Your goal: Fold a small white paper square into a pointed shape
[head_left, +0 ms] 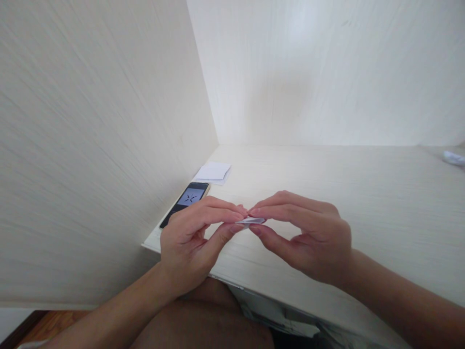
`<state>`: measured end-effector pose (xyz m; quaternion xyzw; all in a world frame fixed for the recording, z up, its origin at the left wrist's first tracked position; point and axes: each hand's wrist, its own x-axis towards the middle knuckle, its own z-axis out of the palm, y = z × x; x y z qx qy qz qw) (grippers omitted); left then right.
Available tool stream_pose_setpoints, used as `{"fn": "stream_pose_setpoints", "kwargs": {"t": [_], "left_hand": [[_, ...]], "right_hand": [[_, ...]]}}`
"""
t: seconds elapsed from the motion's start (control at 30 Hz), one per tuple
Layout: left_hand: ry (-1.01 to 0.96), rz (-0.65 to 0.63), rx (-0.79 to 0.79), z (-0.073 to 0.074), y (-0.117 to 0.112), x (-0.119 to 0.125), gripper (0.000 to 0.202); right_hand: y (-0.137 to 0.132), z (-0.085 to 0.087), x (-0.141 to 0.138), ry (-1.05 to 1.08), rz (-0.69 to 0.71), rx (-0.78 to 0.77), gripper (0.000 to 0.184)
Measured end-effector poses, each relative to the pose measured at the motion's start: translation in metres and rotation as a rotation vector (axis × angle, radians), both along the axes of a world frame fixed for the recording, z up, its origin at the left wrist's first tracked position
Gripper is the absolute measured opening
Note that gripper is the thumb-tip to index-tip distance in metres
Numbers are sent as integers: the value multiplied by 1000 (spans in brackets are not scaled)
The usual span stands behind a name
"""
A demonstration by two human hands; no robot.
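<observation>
Between my two hands is a small piece of folded white paper [251, 220], seen nearly edge-on above the desk. My left hand [196, 237] pinches its left end, thumb below and fingers on top. On the other end, my right hand [308, 232] grips with the thumb under and the fingertips over it. The fingertips of both hands almost meet, so most of the paper is hidden.
A phone [191, 194] with a dark X-like figure on its lit screen lies by the left panel [109, 121]. Behind it rests a small stack of white paper [214, 171]. A white object [454, 158] sits at the far right of the pale desk [392, 194].
</observation>
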<state>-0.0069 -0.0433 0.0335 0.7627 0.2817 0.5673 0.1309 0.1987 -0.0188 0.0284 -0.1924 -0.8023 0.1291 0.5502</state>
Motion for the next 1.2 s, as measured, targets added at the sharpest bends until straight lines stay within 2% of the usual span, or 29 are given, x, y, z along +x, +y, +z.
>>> {"fn": "stream_pose_setpoints", "kwargs": {"t": [0.27,0.53,0.8,1.2], "left_hand": [[-68,-21,-40,1,-3,2,19],[-43,0,2,1,-3,1,18],[-63,6,-34,2,-4,3,14],[-113,11,-122,-4,-4,4,15]], "right_hand": [[-1,2,-1,22,-4,20,20],[-3,2,-2,31,-5,7,22],[-2,-1,-2,18,-9,-4,15],[-1,-1,-6,54,31,-122,8]]}}
